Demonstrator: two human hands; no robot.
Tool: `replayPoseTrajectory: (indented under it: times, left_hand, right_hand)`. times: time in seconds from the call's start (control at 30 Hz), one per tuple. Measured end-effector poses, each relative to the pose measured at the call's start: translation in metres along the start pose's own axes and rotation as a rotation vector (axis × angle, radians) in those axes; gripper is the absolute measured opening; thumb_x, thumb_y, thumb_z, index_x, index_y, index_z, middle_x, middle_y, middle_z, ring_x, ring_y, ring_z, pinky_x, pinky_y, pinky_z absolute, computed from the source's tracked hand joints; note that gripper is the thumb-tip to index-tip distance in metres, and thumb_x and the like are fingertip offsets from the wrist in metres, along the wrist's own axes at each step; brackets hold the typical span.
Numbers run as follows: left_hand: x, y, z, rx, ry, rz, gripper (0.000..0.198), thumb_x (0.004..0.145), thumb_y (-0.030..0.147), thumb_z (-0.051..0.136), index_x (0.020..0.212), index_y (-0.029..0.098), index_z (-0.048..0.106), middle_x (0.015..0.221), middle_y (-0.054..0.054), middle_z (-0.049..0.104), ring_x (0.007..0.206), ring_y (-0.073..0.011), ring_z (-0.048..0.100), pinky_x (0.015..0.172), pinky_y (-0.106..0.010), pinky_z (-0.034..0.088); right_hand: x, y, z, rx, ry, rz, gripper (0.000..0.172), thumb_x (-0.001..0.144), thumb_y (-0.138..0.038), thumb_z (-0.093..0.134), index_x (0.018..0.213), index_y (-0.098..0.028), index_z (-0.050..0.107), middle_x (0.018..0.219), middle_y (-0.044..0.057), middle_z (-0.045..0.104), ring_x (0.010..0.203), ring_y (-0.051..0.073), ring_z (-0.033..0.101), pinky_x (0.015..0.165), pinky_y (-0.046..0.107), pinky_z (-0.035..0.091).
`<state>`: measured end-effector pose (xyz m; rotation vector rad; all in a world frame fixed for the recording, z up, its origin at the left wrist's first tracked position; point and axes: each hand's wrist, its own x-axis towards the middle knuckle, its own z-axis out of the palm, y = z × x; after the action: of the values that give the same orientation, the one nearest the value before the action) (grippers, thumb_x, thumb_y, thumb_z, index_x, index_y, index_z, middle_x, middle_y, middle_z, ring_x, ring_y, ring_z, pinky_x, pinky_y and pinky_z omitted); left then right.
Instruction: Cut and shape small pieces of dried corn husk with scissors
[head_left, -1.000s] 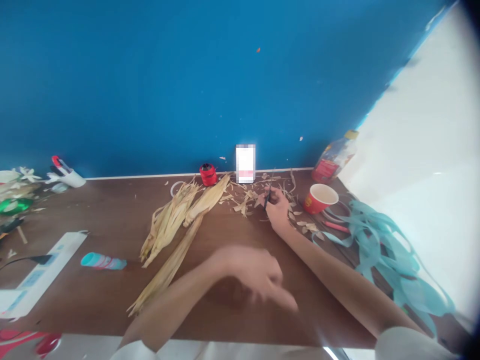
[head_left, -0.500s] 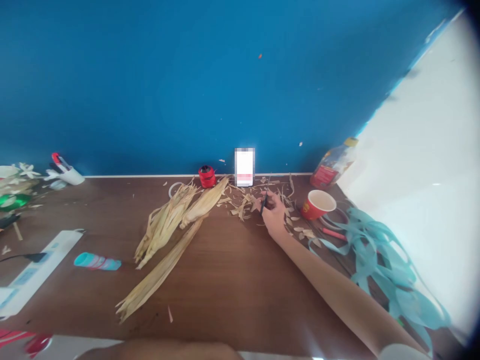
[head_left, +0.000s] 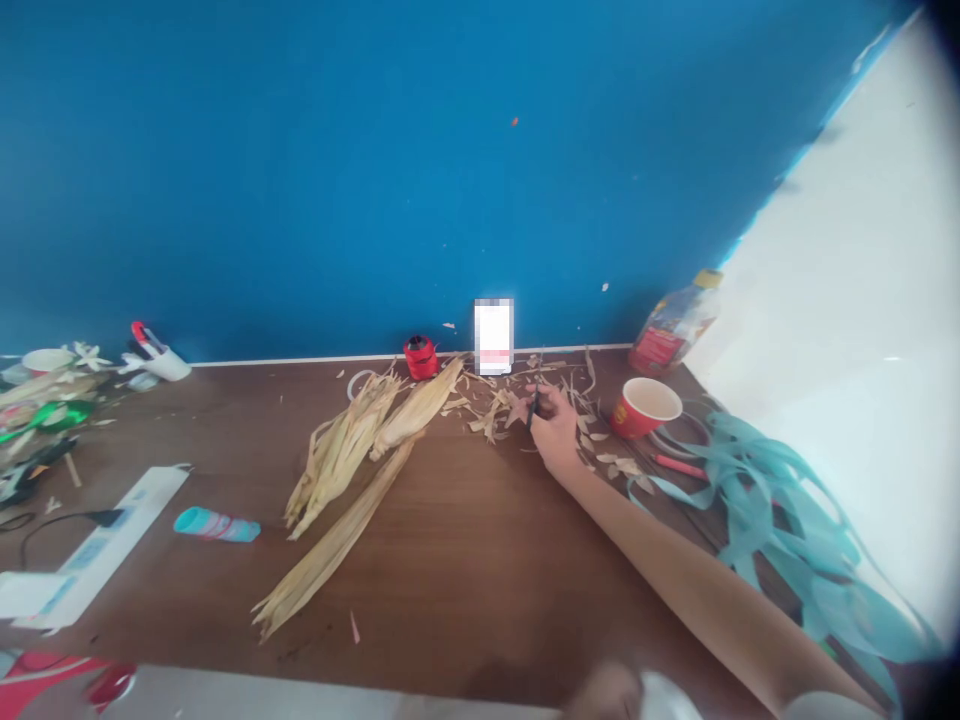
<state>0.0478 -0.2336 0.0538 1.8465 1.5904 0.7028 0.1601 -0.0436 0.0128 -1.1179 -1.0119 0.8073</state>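
Observation:
My right hand point(head_left: 555, 425) reaches to the back of the brown table, fingers closed around a slim dark tool point(head_left: 533, 408) whose exact kind I cannot make out. Pale dry husk scraps point(head_left: 493, 415) lie just left of the fingers. My left hand point(head_left: 607, 692) is a blur at the bottom edge, beside a blurred white shape point(head_left: 667, 697); its fingers cannot be read. Left of centre are bunched dry corn husks point(head_left: 345, 450), a broader husk piece point(head_left: 420, 405) and a long husk strip point(head_left: 337, 540).
A red paper cup point(head_left: 637, 420), tangled teal ribbon point(head_left: 772, 520) and a labelled bottle point(head_left: 675, 325) stand or lie right. A red spool-like item point(head_left: 421, 358) is by the blue wall. Leftward are a teal tube point(head_left: 217, 525), a power strip point(head_left: 112, 545) and a pen cup point(head_left: 166, 365).
The view has shifted slightly, moving most table items rightward in the picture. My left arm, earlier low at bottom centre, is now a blur farther right. My right hand keeps the dark tool.

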Motion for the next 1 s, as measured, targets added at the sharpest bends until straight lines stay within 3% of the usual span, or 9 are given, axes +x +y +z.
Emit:
replayPoseTrajectory:
  times: [0.13,0.17,0.2,0.27,0.4,0.5,0.63,0.83,1.0]
  left_hand:
    - [0.034,0.0,-0.026,-0.322,-0.503,-0.074,0.047,0.091,0.048,0.036,0.061,0.017,0.057,0.048,0.001,0.047,0.043,-0.0114,0.044,0.042,-0.023,0.037]
    - [0.048,-0.004,-0.034,-0.429,-0.567,-0.111,0.049,0.091,0.049,0.034,0.059,0.017,0.052,0.045,0.002,0.045,0.039,-0.0101,0.041,0.041,-0.022,0.034]
    - [0.065,-0.009,-0.04,-0.515,-0.542,-0.15,0.049,0.091,0.05,0.032,0.059,0.017,0.048,0.042,0.003,0.042,0.037,-0.0096,0.038,0.041,-0.022,0.032]
    - [0.098,-0.023,-0.047,-0.538,-0.313,-0.128,0.043,0.091,0.048,0.032,0.066,0.017,0.049,0.047,0.003,0.046,0.04,-0.0096,0.042,0.044,-0.021,0.034]
    - [0.148,-0.049,-0.038,-0.278,0.107,0.12,0.022,0.083,0.032,0.055,0.101,0.019,0.054,0.089,-0.004,0.063,0.068,-0.013,0.057,0.069,-0.027,0.046]
    - [0.166,-0.056,-0.024,-0.102,0.031,0.319,0.049,0.072,0.019,0.066,0.118,0.021,0.05,0.117,-0.009,0.057,0.087,-0.0185,0.059,0.079,-0.033,0.047]
    - [0.177,-0.053,-0.015,-0.069,0.071,0.409,0.028,0.083,0.012,0.049,0.108,0.022,0.055,0.108,-0.007,0.062,0.095,-0.0205,0.059,0.085,-0.034,0.046]
    - [0.184,-0.05,-0.016,-0.162,0.097,0.45,0.015,0.088,0.02,0.048,0.098,0.021,0.06,0.1,-0.006,0.064,0.092,-0.0184,0.059,0.081,-0.029,0.045]
    - [0.187,-0.051,-0.019,-0.314,0.125,0.366,0.019,0.091,0.03,0.046,0.09,0.018,0.061,0.092,-0.005,0.065,0.082,-0.0153,0.059,0.072,-0.024,0.044]
  right_hand:
    - [-0.002,-0.004,0.0,-0.017,-0.009,0.012,0.037,0.066,-0.035,0.072,0.098,-0.019,0.063,0.076,0.005,0.07,0.065,0.02,0.065,0.056,0.03,0.052]
    - [-0.002,-0.004,-0.001,-0.015,-0.016,0.013,0.037,0.067,-0.036,0.072,0.098,-0.019,0.063,0.074,0.004,0.07,0.064,0.02,0.065,0.055,0.03,0.052]
    - [-0.002,-0.004,-0.001,-0.009,-0.023,0.016,0.037,0.067,-0.037,0.071,0.098,-0.019,0.062,0.072,0.004,0.069,0.063,0.02,0.065,0.054,0.03,0.052]
    - [-0.003,-0.005,-0.001,0.002,-0.034,0.023,0.036,0.068,-0.037,0.07,0.098,-0.019,0.062,0.07,0.003,0.069,0.061,0.02,0.064,0.053,0.03,0.051]
    - [-0.003,-0.008,-0.002,0.009,-0.031,0.041,0.037,0.068,-0.037,0.07,0.099,-0.019,0.061,0.07,0.003,0.068,0.056,0.019,0.062,0.05,0.03,0.05]
    - [-0.003,-0.009,-0.003,0.024,-0.012,0.058,0.035,0.067,-0.035,0.07,0.097,-0.019,0.061,0.066,0.002,0.066,0.053,0.018,0.06,0.048,0.031,0.05]
    - [-0.001,-0.006,-0.004,0.048,0.027,0.061,0.034,0.067,-0.034,0.069,0.097,-0.02,0.06,0.064,0.0,0.064,0.052,0.017,0.058,0.048,0.031,0.05]
    - [0.003,0.0,-0.004,0.031,0.035,0.049,0.033,0.071,-0.035,0.066,0.099,-0.02,0.059,0.066,0.0,0.065,0.055,0.017,0.059,0.052,0.031,0.051]
    - [0.002,0.001,-0.002,0.024,0.031,-0.048,0.035,0.07,-0.03,0.067,0.102,-0.02,0.058,0.084,0.004,0.069,0.075,0.019,0.066,0.071,0.034,0.054]
